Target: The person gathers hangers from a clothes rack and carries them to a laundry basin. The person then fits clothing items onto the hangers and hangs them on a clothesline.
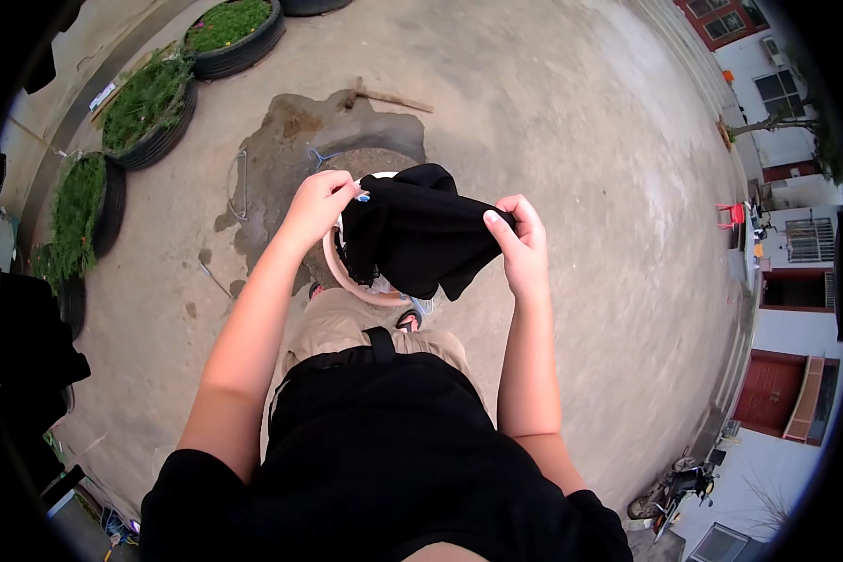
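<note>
A black cloth [421, 229] is stretched between my two hands, its lower part bunched and hanging down. My left hand [323, 201] pinches its left end, where a small blue and white piece shows at the fingertips. On the right, my right hand [523, 239] grips the other end between thumb and fingers. Under the cloth is a round basin with a pinkish rim [351, 281], mostly covered, so its contents are largely hidden.
Wet concrete [290, 140] surrounds the basin, with a wooden stick [393, 99], a blue hanger [323, 156] and a wire hanger [241, 187]. Tire planters [155, 136] line the left. A red chair [732, 215] and a motorcycle [674, 492] stand far right.
</note>
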`<state>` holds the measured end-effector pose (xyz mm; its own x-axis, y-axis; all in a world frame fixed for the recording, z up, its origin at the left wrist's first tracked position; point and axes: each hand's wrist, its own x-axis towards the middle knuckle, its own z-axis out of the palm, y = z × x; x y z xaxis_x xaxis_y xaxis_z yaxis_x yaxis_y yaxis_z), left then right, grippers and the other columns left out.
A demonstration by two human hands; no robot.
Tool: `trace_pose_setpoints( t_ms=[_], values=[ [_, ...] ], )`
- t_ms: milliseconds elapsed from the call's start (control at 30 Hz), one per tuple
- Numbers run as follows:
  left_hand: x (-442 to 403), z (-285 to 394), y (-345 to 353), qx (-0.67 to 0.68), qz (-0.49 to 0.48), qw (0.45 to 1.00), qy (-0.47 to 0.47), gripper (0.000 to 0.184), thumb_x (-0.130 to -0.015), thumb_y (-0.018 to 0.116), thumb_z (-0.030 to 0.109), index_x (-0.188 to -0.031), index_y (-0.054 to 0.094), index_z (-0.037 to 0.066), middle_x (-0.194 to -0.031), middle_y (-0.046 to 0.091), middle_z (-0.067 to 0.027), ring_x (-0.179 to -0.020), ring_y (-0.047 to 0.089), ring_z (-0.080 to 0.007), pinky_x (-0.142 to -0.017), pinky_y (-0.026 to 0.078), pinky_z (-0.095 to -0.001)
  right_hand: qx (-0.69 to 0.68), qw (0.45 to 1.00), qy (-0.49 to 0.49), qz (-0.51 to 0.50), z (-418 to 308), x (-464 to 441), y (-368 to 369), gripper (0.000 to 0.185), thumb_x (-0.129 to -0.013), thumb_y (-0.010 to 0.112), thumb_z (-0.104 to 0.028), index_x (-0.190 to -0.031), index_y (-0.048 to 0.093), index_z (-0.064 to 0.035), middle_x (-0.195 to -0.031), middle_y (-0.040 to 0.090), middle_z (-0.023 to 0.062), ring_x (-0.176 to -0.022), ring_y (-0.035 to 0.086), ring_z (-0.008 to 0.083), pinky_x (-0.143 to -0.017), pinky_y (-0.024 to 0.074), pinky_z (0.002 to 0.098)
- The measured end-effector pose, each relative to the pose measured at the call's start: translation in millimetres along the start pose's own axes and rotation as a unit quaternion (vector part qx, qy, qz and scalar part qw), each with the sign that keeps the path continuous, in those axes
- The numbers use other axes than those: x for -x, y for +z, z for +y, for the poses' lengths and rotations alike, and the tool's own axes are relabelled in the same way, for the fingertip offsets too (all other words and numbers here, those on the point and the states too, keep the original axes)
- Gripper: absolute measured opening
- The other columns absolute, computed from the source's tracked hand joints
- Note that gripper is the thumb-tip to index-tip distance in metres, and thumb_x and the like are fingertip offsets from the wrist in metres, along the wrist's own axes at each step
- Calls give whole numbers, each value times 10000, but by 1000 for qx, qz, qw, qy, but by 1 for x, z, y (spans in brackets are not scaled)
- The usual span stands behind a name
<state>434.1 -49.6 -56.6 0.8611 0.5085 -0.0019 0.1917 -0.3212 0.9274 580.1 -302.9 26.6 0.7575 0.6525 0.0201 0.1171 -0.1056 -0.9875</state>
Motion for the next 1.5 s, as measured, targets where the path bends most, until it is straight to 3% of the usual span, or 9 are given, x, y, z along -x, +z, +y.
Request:
trace_pose_setpoints(
  t_ms=[300,433,600,733,933,1067,1233,1333,1500],
  values=[
    [11,46,-8,377,-97,921,-26,275,-858,508,185,-622,471,50,-1156,616,-147,-881,491,-140,-816,387,-276,85,992,43,81,19,-11,-12,123,-878,634,-114,-912,558,-23,-754,514,-31,-743,487,84,-676,407,235],
    [15,69,5,433,-106,894,-39,259,-858,501,173,-627,467,63,-1201,591,-173,-975,503,-184,-886,385,-310,328,918,-142,171,28,-8,4,231,-819,673,-121,-992,572,-5,-876,564,97,-838,571,210,-816,462,327],
    [19,82,33,468,-71,879,-66,238,-853,506,142,-641,456,47,-1181,586,-159,-1019,474,-196,-941,371,-343,184,981,16,-59,-9,17,51,344,-812,708,-161,-1065,540,1,-969,612,94,-889,609,166,-837,492,311],
    [21,92,41,368,-88,924,-53,197,-857,474,110,-761,587,-18,-1153,603,-90,-785,501,-92,-826,413,-266,98,995,21,-14,3,24,81,344,-837,679,-135,-1085,504,26,-992,619,130,-913,645,208,-844,497,313],
    [22,98,30,245,-92,964,46,231,-881,518,144,-677,506,37,-1166,611,-54,-928,515,-109,-854,395,-259,-110,992,59,-1,28,13,66,62,-907,487,-32,-955,526,-27,-805,556,-18,-736,514,46,-665,416,195],
    [23,81,27,327,-133,933,69,100,-820,536,65,-894,468,59,-1177,581,-83,-1045,525,-144,-916,404,-309,-173,982,71,-4,29,7,49,83,-879,449,-41,-909,526,-52,-832,494,-42,-768,433,40,-685,364,196],
    [38,81,35,61,-98,990,81,487,-709,555,-72,-1160,460,85,-1057,592,-58,-1037,569,-193,-878,423,-331,-145,987,52,-47,13,3,27,77,-785,448,-32,-806,520,-54,-776,444,-48,-794,397,47,-712,329,196],
    [39,79,37,-82,-109,978,157,403,-660,731,91,-1030,574,110,-841,616,-48,-833,609,-234,-761,448,-339,-122,985,48,-109,2,4,22,70,-765,440,-33,-774,507,-50,-772,449,-54,-742,396,51,-661,331,198],
    [44,75,44,95,-113,989,2,227,-751,484,54,-925,609,-20,-737,636,-147,-721,625,-253,-663,471,-347,-108,980,83,-143,-7,5,26,100,-835,511,-10,-907,564,-54,-809,524,-50,-792,464,40,-685,378,203]
  ],
)
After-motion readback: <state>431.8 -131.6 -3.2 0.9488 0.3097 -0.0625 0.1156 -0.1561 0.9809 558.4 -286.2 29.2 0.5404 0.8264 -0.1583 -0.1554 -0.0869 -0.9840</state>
